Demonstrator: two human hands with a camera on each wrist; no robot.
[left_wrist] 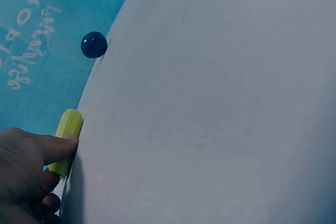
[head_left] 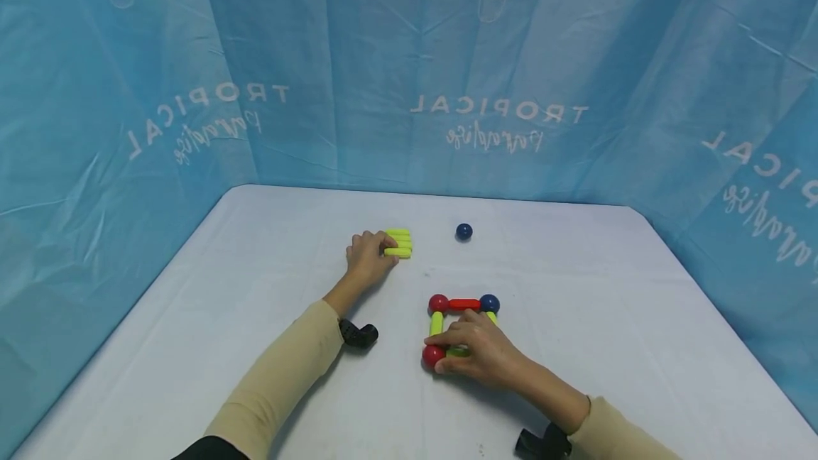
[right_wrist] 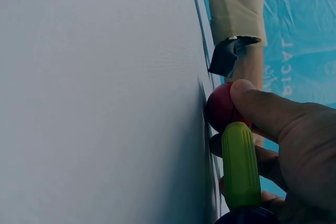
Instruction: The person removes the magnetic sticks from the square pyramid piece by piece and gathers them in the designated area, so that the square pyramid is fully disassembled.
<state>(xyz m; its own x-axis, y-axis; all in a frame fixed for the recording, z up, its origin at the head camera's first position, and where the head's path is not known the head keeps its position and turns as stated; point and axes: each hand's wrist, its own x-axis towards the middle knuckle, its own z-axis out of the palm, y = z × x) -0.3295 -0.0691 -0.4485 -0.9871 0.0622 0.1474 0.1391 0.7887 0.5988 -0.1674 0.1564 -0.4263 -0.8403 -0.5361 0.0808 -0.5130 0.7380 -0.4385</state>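
My left hand (head_left: 368,258) is at a small row of yellow-green rods (head_left: 399,233) on the white table. Its thumb and fingers pinch the nearest rod (left_wrist: 69,129) in the left wrist view. My right hand (head_left: 486,351) holds the near-left red ball (head_left: 432,356) of a square made of rods and balls. The far side of that square has a red ball (head_left: 438,303), a red rod (head_left: 464,304) and a dark blue ball (head_left: 489,304). A yellow-green rod (right_wrist: 241,163) joins the held ball to a dark blue ball (right_wrist: 249,216), mostly hidden from above by my hand.
A loose dark blue ball (head_left: 464,232) lies toward the back of the table, right of the rod row. Blue printed curtains (head_left: 383,55) stand around the white tabletop (head_left: 575,289). Black wrist devices (head_left: 358,334) sit on both forearms.
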